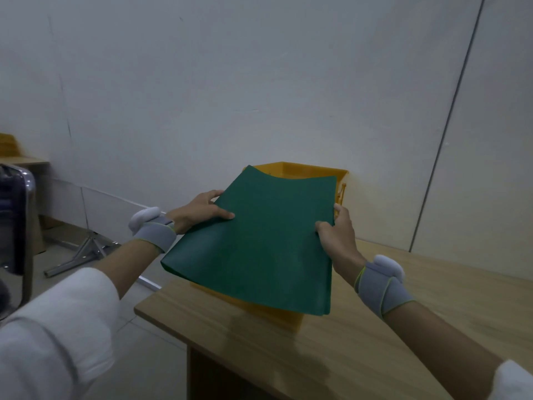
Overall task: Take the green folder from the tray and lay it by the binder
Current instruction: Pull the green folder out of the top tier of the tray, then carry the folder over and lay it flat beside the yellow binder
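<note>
The green folder [259, 243] hangs in the air above the yellow tray [305, 170], sagging a little in the middle. My left hand [199, 213] grips its left edge, thumb lying on top. My right hand [337, 235] grips its right edge. The folder hides most of the tray; only the tray's far wall and a strip of its near front wall show. No binder is in view.
The tray stands on a wooden table [375, 327] against a white wall. The table's left edge drops to a tiled floor with a metal stand [86, 252]. A dark shiny object [14, 226] sits at the far left.
</note>
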A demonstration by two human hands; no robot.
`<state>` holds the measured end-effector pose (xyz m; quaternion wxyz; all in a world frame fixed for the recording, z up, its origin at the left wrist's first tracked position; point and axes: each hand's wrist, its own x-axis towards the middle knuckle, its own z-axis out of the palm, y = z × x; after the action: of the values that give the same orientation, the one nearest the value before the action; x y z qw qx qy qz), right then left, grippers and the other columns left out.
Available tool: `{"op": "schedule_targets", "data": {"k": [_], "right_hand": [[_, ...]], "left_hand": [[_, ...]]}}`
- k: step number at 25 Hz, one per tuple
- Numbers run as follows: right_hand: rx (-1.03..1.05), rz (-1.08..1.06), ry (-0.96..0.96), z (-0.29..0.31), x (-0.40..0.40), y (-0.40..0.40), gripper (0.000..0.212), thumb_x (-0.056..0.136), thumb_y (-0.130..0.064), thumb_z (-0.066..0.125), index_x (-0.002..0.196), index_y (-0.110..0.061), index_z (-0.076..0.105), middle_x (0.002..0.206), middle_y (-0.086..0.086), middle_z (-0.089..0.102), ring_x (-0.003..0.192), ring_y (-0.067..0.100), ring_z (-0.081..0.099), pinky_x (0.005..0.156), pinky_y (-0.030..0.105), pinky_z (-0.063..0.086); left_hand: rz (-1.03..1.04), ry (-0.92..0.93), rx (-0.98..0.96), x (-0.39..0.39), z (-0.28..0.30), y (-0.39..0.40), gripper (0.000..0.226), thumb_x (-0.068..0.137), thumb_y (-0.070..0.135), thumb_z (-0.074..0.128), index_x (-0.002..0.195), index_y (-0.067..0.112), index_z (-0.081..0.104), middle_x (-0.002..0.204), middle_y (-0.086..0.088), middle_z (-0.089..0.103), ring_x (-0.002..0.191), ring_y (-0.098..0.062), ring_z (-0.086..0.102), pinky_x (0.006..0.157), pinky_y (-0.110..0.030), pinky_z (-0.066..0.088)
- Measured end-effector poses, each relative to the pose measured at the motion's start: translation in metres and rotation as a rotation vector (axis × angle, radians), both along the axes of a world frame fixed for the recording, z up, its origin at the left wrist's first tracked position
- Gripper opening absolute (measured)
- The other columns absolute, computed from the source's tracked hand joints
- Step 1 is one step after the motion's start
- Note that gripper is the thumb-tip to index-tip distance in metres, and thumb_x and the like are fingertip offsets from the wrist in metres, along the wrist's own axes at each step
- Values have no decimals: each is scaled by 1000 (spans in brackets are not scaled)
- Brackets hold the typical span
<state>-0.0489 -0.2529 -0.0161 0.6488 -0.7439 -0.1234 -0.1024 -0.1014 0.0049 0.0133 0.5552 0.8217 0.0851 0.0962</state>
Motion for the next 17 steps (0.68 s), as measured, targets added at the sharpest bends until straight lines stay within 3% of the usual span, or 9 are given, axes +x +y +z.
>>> {"op": "schedule_targets", "data": {"k": [3,8,14,17], "right_hand": [[-29,-6,7,2,2,-14,60,89,-10,49,145,-19,29,132,7,55,103,28,59,93,47,51],[-49,-9,-20,4,6,-20,57,87,-9,50,141,-18,33,115,4,57,94,25,58,83,41,52],[-74,-46,-29,9,10,-39,54,85,-6,49,135,-16,33,103,0,55,89,23,57,75,36,47],[-79,-83,-30,12,13,-58,52,85,-7,50,133,-16,32,102,0,55,90,23,57,75,36,47]], "left_hand": [[-5,-39,-22,3,-2,-11,67,80,4,67,139,19,40,106,-12,68,79,-25,67,65,-32,55],[24,-81,-37,2,-5,-18,69,80,5,67,140,21,37,92,3,67,75,-18,68,55,-25,54],[19,-131,-51,7,0,-39,72,80,3,66,142,21,33,87,4,65,52,-6,69,42,-19,51],[0,-139,-49,13,4,-59,74,80,5,67,142,23,32,90,6,63,63,-13,69,44,-20,52]]}}
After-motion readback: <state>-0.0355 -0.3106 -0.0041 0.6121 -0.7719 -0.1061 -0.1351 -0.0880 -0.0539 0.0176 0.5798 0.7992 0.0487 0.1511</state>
